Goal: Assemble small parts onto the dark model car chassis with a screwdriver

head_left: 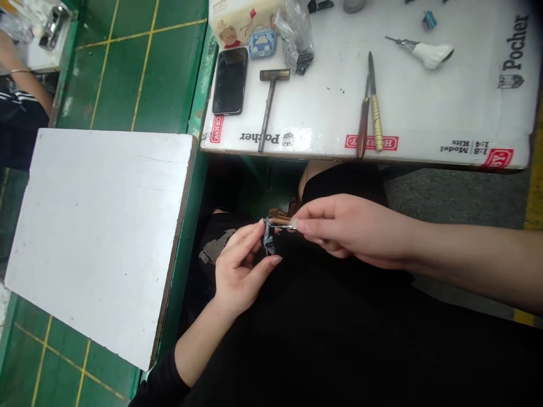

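Above my lap, my left hand (241,270) pinches a small dark blue-grey part (269,238) between the thumb and the fingertips. Coming in from the right, my right hand (354,229) is closed on a slim metal tool (283,226). Its tip meets the upper end of the part, and most of the tool is hidden in my fingers, so its exact kind is unclear.
On the white-covered table lie a small hammer (271,102), a phone (229,82), two thin handled tools (370,113), a white-handled tool (428,53) and a plastic bag (296,37). A white board (102,226) rests at left. A person's arm (27,79) shows far left.
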`<state>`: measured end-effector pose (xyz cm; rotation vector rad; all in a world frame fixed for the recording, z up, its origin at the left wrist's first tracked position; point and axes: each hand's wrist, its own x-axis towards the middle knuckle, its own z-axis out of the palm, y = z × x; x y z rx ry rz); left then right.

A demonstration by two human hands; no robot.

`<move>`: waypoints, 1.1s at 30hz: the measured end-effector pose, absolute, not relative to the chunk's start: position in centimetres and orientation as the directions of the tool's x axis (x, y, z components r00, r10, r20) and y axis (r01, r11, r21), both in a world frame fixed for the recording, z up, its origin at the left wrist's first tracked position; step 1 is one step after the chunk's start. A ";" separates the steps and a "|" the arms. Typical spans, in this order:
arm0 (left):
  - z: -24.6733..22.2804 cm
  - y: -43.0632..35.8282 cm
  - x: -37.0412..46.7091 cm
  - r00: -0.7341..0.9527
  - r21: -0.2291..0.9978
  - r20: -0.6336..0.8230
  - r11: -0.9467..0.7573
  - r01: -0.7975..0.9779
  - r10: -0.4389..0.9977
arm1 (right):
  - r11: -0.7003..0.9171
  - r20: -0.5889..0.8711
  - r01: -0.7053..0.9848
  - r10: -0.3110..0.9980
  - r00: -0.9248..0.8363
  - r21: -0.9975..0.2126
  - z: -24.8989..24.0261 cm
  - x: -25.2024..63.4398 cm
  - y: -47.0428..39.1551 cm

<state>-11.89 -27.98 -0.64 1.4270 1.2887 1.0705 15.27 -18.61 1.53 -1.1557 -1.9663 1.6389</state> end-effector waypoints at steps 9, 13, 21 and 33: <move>-0.5 -28.5 -11.3 0.069 0.992 -0.068 0.060 0.113 0.995 | 0.802 0.445 0.316 0.557 -0.701 -0.507 -1.1 15.8 -19.7; -0.8 -28.9 -11.7 0.109 0.977 -0.015 -0.009 0.214 0.994 | -0.092 -0.255 0.282 0.740 -0.622 -0.955 -0.3 15.1 -19.9; -1.1 -29.2 -11.2 0.017 0.992 -0.120 0.119 0.046 0.993 | 0.544 0.245 0.319 0.726 -0.642 -0.776 -0.7 15.5 -19.5; -1.9 -29.5 -11.4 -0.014 0.984 -0.065 0.066 0.168 0.998 | -0.414 -0.444 0.211 0.624 -0.642 -0.886 -0.3 14.4 -19.2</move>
